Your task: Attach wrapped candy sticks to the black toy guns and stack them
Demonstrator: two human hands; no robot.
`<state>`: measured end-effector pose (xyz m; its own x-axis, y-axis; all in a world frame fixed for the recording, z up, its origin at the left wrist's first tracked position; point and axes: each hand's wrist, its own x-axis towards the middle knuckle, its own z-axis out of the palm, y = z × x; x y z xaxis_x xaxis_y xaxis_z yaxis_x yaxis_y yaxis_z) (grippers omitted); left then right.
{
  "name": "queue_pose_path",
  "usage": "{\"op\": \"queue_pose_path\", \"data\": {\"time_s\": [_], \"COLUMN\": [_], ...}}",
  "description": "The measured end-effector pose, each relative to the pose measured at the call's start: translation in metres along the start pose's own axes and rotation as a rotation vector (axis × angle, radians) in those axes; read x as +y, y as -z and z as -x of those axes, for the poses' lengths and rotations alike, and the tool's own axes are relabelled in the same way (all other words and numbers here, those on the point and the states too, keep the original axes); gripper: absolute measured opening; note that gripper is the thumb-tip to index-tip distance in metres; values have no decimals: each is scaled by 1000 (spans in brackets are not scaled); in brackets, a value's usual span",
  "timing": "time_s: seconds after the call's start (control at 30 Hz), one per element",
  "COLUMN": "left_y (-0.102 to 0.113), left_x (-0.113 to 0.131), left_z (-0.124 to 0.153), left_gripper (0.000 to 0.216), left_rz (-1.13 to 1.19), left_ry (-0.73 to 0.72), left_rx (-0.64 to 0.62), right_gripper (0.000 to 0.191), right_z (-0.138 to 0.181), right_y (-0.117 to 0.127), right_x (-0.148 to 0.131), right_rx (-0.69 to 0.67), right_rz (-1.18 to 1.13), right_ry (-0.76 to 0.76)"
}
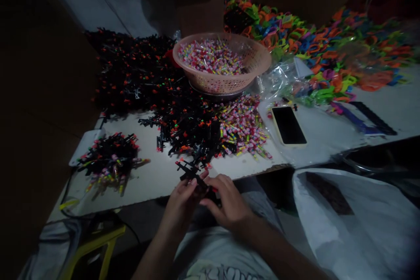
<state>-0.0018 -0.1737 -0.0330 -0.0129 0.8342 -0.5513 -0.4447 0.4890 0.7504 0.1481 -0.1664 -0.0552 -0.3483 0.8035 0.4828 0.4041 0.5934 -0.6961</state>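
Observation:
My left hand (184, 199) is closed around a few small black toy guns (188, 170) with orange tips, just off the table's front edge. Right beside it, my right hand (229, 201) has its thumb and fingers curled on the lower end of the same bunch; the fingers partly hide the grip. A big heap of black toy guns (188, 122) spreads over the table beyond my hands. Next to that heap lies a pile of small pink, white and yellow wrapped candy tubes (244, 127). To the left is a smaller mixed pile of toy guns and tubes (113, 157).
A pink plastic basket (223, 82) full of the tubes stands behind on the white table (147, 183). A phone (289, 125) lies at right on clear plastic. Colourful plastic pieces (315, 48) fill the back right. A white sack (357, 223) stands below the edge.

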Motion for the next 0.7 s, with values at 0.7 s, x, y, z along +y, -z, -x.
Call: {"op": "queue_pose_path", "data": {"time_s": [0.7], "left_y": [-10], "left_x": [-5], "left_z": [4], "left_gripper": [48], "left_rz": [-43], "left_ry": [-227], "left_rx": [101], "right_gripper": [20], "right_z": [12], "right_y": [2], "right_x": [-8], "right_rx": [89], "right_rz": [-394], "right_ry": [-306]}}
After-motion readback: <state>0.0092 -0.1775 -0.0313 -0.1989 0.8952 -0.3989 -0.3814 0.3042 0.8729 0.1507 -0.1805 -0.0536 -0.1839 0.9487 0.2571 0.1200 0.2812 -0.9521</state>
